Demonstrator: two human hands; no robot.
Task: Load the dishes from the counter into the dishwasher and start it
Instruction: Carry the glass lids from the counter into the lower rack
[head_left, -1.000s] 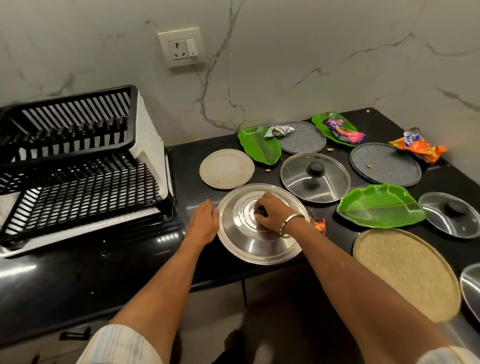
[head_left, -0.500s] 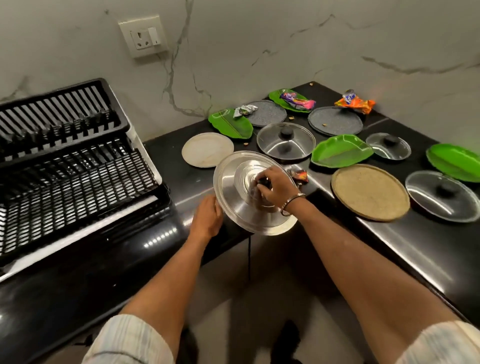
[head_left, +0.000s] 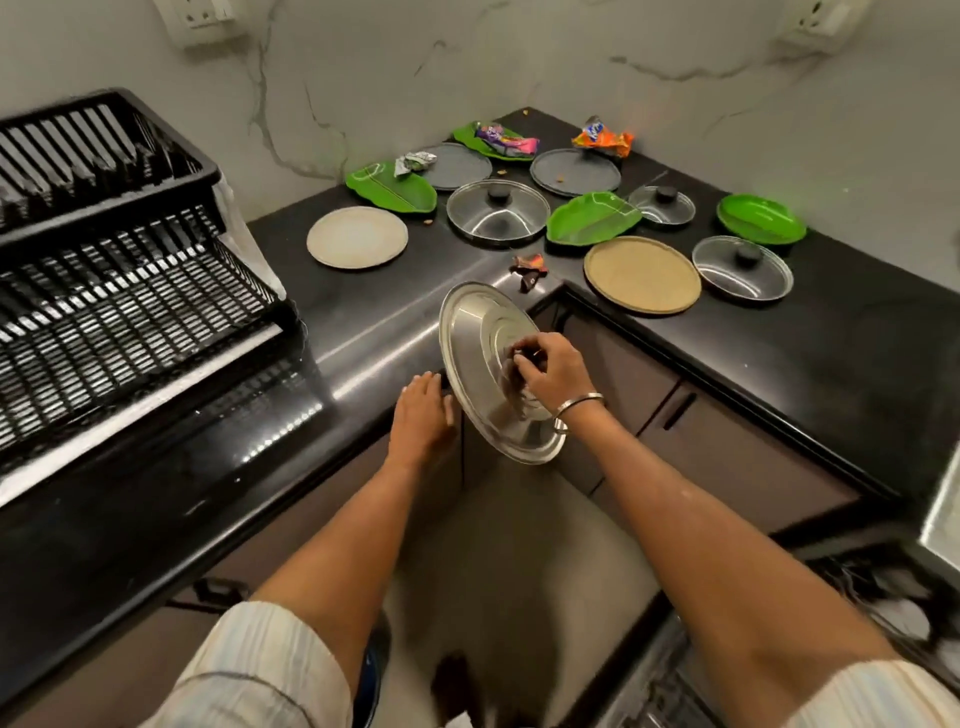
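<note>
We lift large round stainless-steel lid (head_left: 483, 358) off black counter (head_left: 831, 364) edge: right hand (head_left: 548, 369) pinches centre knob, left hand (head_left: 421, 415) flat, fingers spread beside rim. Stiff, light, likely slippery.

The steel lid (head_left: 483, 364) is polished, mirror-bright metal. The black surface (head_left: 363, 322) looks like glossy stone. The dish rack (head_left: 119, 270) is shiny black plastic; the leaf-shaped plates (head_left: 592, 218) glossy green plastic.
</note>
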